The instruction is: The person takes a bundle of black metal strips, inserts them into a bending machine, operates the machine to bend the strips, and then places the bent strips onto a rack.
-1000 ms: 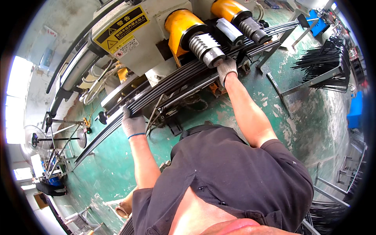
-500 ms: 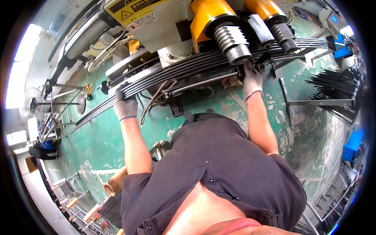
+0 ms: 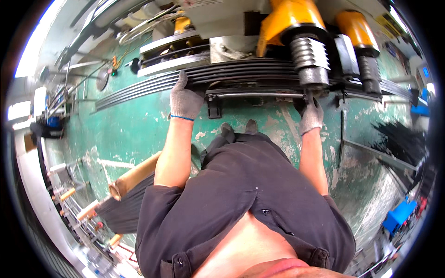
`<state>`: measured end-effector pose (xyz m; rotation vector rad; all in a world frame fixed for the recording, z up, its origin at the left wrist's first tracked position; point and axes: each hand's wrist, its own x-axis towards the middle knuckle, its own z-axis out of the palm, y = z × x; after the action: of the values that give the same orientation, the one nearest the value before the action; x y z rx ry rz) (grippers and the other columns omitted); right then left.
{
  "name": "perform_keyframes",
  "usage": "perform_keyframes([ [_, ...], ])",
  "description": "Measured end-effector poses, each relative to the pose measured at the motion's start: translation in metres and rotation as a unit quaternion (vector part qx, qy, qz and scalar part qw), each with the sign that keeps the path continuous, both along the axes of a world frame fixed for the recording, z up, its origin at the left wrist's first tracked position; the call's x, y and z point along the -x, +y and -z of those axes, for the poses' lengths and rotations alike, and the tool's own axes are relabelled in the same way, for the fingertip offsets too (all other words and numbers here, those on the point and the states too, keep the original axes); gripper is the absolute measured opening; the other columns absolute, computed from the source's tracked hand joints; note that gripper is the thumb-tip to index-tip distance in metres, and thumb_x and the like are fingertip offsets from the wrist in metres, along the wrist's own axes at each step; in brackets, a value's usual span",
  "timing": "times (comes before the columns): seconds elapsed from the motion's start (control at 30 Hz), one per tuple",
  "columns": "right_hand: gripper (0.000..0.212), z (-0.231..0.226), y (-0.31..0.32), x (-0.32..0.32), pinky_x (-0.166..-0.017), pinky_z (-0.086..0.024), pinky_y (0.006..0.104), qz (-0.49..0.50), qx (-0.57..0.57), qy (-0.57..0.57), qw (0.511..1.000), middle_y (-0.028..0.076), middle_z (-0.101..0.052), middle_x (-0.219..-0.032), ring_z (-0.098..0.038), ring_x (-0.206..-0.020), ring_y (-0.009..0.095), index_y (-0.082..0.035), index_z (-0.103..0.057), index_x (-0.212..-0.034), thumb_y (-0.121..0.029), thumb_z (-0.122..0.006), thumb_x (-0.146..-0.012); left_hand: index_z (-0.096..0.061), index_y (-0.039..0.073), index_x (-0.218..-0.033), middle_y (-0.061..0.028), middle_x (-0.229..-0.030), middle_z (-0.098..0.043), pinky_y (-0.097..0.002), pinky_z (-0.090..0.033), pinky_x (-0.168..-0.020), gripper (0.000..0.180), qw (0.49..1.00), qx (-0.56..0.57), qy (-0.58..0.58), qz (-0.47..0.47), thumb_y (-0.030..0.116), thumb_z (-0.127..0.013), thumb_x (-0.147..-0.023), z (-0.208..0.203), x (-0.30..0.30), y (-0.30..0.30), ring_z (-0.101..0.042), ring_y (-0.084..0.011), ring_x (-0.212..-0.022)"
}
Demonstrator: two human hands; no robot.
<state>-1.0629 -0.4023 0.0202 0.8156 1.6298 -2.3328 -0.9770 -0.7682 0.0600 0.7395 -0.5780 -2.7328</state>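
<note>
Several long dark metal bars (image 3: 139, 89) lie side by side across the front of a machine. My left hand (image 3: 186, 101), in a grey knitted glove, is closed on their near edge. Its thumb points up over the bars, and its other fingers are mostly hidden beneath them. My right hand (image 3: 311, 116), gloved with dark fingertips, is closed just below a ribbed steel spindle (image 3: 309, 58) under an orange housing (image 3: 299, 16). One finger points up there; whatever those fingers hold is hidden. Between my hands runs a thin steel rod (image 3: 259, 95) along the machine's front.
A second orange housing (image 3: 356, 28) with its spindle stands to the right. Dark rods are piled on a metal rack (image 3: 380, 155) at right. A cardboard tube (image 3: 136, 173) and a dark bundle (image 3: 123, 211) lie at lower left. The green floor (image 3: 241, 116) is worn.
My left hand has moved right along the bars, from fingers over the top to thumb up. My right hand is slightly lower in the picture. The whole view has shifted, with the machine farther right.
</note>
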Motion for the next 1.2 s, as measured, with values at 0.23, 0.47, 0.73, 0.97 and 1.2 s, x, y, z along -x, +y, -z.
perform_keyframes([
  [0.23,0.032,0.103,0.053,-0.033,-0.082,-0.058,0.0381,-0.073,-0.085,-0.072,0.991,0.013,-0.074,-0.111,-0.072,-0.096,0.027,0.0,-0.067,-0.123,-0.024,-0.066,-0.102,-0.052,0.0,-0.139,-0.0221,-0.14,-0.059,-0.0589,-0.034,-0.119,0.051,0.984,0.001,0.047,-0.17,0.041,-0.04,-0.111,-0.006,-0.06,-0.118,-0.053,-0.0403,-0.133],
  [0.47,0.026,0.225,0.128,-0.074,-0.091,-0.049,0.0423,-0.058,0.001,-0.2,0.978,0.011,-0.063,-0.124,-0.059,-0.117,0.028,-0.01,-0.064,-0.117,-0.031,-0.058,-0.104,-0.062,0.004,-0.118,-0.0198,-0.123,-0.067,-0.0641,-0.044,-0.108,0.05,0.954,0.069,0.011,-0.291,0.048,-0.042,-0.109,0.054,-0.142,-0.344,-0.061,-0.0415,-0.117],
  [0.73,0.044,0.221,0.104,-0.167,-0.092,-0.048,0.0403,0.005,-0.112,-0.325,0.939,0.007,-0.069,-0.126,-0.063,-0.116,0.026,-0.014,-0.064,-0.127,-0.05,-0.051,-0.106,-0.05,-0.001,-0.125,-0.0216,-0.126,-0.054,-0.0617,-0.054,-0.097,0.055,0.895,0.128,-0.143,-0.403,0.051,-0.044,-0.108,0.048,-0.219,-0.524,-0.061,-0.0454,-0.111],
  [0.97,0.036,0.205,0.077,-0.186,-0.062,-0.048,0.0359,0.017,-0.122,-0.295,0.947,0.005,-0.073,-0.102,-0.069,-0.082,0.024,-0.011,-0.066,-0.123,-0.041,-0.058,-0.104,-0.051,0.004,-0.117,-0.0156,-0.118,-0.062,-0.0607,-0.055,-0.091,0.042,0.894,0.237,-0.129,-0.357,0.045,-0.045,-0.11,0.042,-0.209,-0.484,-0.064,-0.0404,-0.105],
  [1.2,0.025,0.171,0.005,-0.148,-0.056,-0.045,0.0332,-0.005,-0.196,-0.22,0.956,0.008,-0.07,-0.09,-0.067,-0.072,0.023,-0.005,-0.067,-0.111,-0.027,-0.067,-0.1,-0.048,0.002,-0.139,-0.0176,-0.125,-0.063,-0.0607,-0.049,-0.105,0.052,0.944,0.181,-0.021,-0.275,0.046,-0.042,-0.11,0.032,-0.2,-0.426,-0.061,-0.0404,-0.117],
])
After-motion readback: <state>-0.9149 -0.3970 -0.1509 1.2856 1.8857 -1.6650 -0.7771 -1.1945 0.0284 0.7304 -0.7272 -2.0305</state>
